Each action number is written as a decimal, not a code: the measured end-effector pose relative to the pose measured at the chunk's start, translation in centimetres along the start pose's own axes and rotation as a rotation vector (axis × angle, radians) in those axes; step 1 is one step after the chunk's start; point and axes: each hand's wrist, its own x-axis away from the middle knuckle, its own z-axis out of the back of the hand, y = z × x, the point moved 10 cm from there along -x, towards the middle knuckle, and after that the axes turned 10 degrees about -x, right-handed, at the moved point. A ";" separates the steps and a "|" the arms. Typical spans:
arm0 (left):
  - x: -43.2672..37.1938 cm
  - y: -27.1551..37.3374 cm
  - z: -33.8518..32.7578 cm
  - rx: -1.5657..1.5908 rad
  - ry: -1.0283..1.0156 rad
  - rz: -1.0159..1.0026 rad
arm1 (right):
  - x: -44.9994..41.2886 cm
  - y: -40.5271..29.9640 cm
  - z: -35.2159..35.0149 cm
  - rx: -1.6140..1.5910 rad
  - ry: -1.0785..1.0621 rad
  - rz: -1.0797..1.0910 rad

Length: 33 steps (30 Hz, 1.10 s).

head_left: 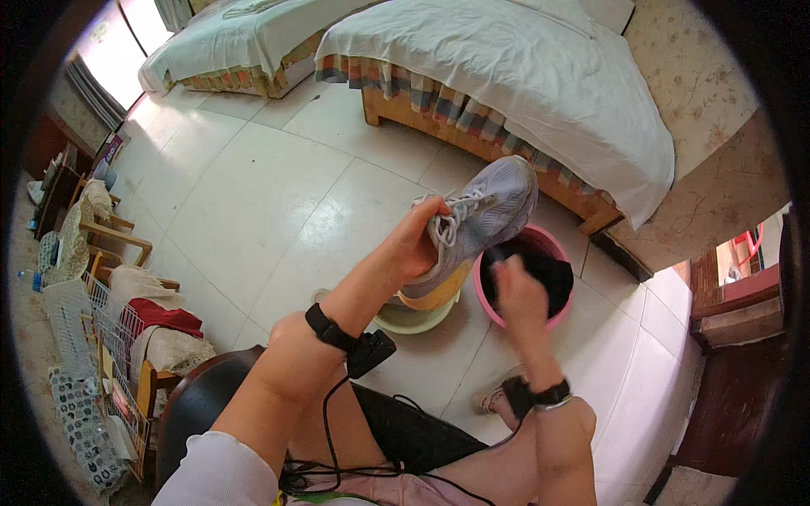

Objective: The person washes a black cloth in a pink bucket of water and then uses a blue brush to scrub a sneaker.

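My left hand (pixel 421 237) grips a grey-lilac sneaker (pixel 500 196) with white laces by its ankle opening, holding it up with the toe pointing away to the right. Below and to the right, my right hand (pixel 522 300) is blurred. Its fingers close on a dark slim object (pixel 495 254), too smeared to name surely. Under that hand stands a pink bucket (pixel 476 294) with dark cloth (pixel 544 275) inside. Partly hidden behind the sneaker is a pale green basin (pixel 414 327). A yellow-tan thing (pixel 443 288) shows at the basin, its kind unclear.
Two beds with white covers (pixel 506 82) stand ahead on the tiled floor (pixel 253 183). At left are wooden chairs (pixel 117 231) with cloths and a white wire rack (pixel 111 316). A black cable (pixel 326 417) runs from my left wrist device across my lap.
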 end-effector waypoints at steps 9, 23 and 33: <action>-1.2 -0.3 1.1 0.017 -0.009 0.020 | 1.5 -0.5 -2.3 -0.074 -0.053 0.037; -0.5 -0.9 -0.3 -0.009 -0.093 0.113 | -2.3 1.6 6.4 0.082 0.190 -0.034; -0.1 -0.8 -0.7 -0.043 -0.037 0.107 | -2.2 2.1 5.6 0.008 0.131 -0.064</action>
